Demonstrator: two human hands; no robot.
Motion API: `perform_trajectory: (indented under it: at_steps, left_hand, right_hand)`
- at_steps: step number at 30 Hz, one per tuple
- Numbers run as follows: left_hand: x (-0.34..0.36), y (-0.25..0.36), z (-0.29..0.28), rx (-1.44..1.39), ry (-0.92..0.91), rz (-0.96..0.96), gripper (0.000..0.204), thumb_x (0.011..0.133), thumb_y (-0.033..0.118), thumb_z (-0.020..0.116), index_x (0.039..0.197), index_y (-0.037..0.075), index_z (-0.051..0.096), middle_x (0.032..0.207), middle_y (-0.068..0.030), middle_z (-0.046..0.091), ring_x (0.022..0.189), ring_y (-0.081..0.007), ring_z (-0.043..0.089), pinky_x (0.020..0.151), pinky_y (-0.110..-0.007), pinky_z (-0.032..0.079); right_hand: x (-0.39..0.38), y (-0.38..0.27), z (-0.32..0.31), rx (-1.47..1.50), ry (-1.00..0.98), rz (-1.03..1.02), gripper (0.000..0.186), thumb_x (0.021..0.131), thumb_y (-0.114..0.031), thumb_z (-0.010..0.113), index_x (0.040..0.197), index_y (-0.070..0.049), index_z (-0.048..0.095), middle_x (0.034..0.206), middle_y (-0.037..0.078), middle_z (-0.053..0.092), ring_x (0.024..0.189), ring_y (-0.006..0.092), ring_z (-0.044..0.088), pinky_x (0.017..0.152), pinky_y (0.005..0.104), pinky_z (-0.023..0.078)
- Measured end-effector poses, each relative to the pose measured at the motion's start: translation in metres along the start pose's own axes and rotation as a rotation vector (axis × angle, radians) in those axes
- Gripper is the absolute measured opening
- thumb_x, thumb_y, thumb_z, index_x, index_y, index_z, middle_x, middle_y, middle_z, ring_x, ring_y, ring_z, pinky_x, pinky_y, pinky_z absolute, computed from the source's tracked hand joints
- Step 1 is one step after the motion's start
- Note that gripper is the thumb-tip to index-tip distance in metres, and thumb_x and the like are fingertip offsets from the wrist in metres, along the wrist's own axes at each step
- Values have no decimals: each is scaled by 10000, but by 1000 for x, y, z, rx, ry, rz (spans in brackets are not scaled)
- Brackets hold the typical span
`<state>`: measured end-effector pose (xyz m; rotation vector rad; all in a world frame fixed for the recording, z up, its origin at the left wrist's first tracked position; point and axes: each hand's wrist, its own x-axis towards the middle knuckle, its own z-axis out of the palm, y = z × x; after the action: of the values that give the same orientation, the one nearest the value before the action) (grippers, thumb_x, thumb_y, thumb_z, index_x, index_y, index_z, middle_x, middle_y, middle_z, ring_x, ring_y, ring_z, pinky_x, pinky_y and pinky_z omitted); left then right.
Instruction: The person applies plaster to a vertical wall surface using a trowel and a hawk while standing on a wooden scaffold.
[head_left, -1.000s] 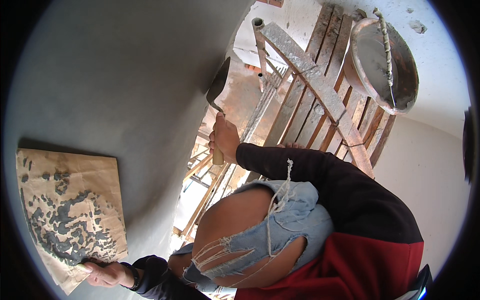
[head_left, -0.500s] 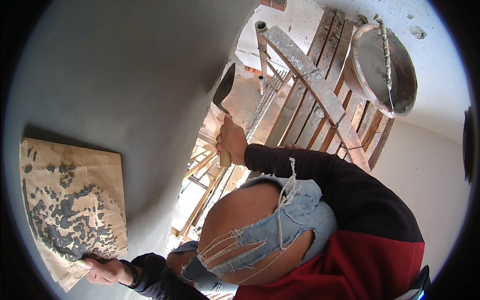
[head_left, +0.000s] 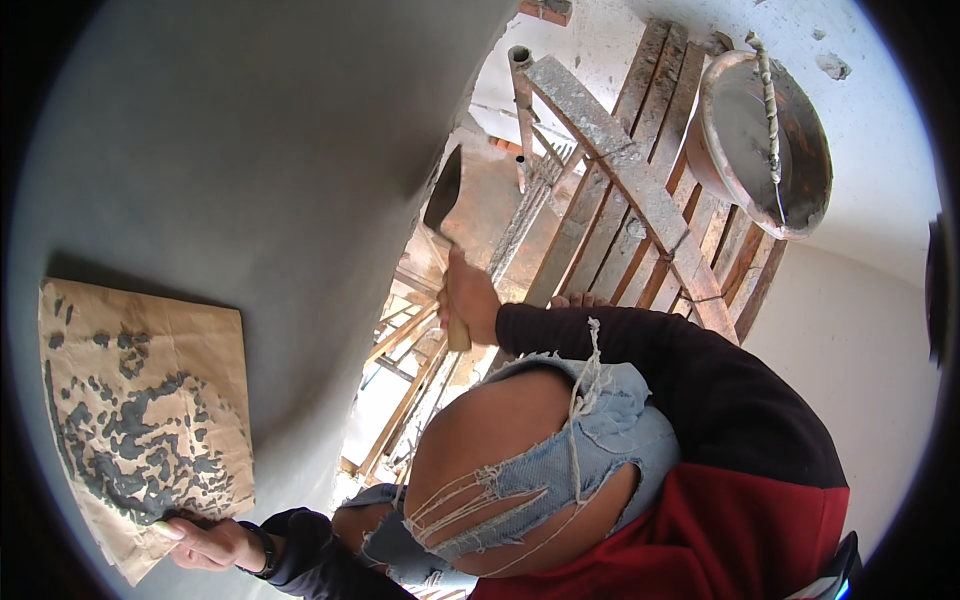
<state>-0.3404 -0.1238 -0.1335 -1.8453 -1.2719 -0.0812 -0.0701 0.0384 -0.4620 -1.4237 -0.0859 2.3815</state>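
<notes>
Closed round the wooden handle of a trowel [head_left: 443,195], my right hand [head_left: 470,297] is beside the edge of a smooth grey wall [head_left: 270,150]. The trowel's dark blade points up along that edge; I cannot tell whether it touches. At the lower left, my left hand [head_left: 208,543] pinches the bottom corner of a sheet of brown paper [head_left: 200,340]. Wet grey mortar is spattered in blotches over the paper, which lies against or just off the grey surface and casts a shadow along its top.
A round bucket [head_left: 706,150] with grey mix inside and a wrapped handle stands at the upper right on wooden scaffold planks [head_left: 600,230]. A mortar-crusted board [head_left: 640,185] crosses the planks. My knee in ripped jeans [head_left: 490,440] is close below my right hand. Poles and timbers show further down.
My right hand and the trowel have shifted slightly down and to the right. My knee has moved a little right. The left hand and the paper stay nearly still.
</notes>
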Motion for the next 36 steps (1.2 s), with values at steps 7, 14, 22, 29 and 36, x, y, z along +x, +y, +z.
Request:
perform_trajectory:
  at_steps: [7, 14, 22, 29, 36]
  left_hand:
    - [5, 6, 4, 172, 17, 60, 519, 871, 6, 725, 1347, -47, 525, 790, -55, 556, 570, -216, 528, 524, -316, 463]
    - [8, 2, 5, 52, 4, 70, 506, 868, 2, 726, 1331, -63, 530, 797, -61, 561, 578, -222, 536, 540, -331, 482]
    - [8, 6, 10, 48, 50, 32, 460, 892, -19, 684, 1328, -50, 544, 832, -80, 583, 633, -251, 560, 586, -349, 488]
    - [6, 5, 5, -226, 29, -66, 408, 917, -27, 633, 1317, -46, 552, 860, -105, 601, 617, -245, 528, 577, -337, 460]
    - [-13, -6, 6, -250, 63, -111, 333, 986, 1, 514, 1311, -59, 550, 798, -112, 570, 582, -229, 473, 520, -307, 354]
  right_hand:
    - [7, -7, 2, -11, 2, 93, 499, 995, -580, 380, 873, -101, 448, 669, 53, 482, 527, 190, 479, 502, 394, 463]
    - [-5, 2, -1, 20, -37, 93, 479, 1001, -575, 371, 884, -117, 447, 682, 42, 482, 544, 181, 474, 513, 397, 459]
    - [10, -1, 6, 39, -22, 119, 472, 1002, -564, 394, 917, -103, 443, 685, 47, 492, 547, 178, 482, 519, 381, 482]
    - [1, 10, 1, 49, -36, 133, 477, 1004, -552, 403, 926, -82, 427, 692, 70, 492, 540, 193, 491, 495, 389, 482]
    - [4, 7, 7, 44, -18, 151, 476, 1001, -554, 408, 917, -86, 430, 651, 60, 486, 519, 197, 490, 481, 389, 473]
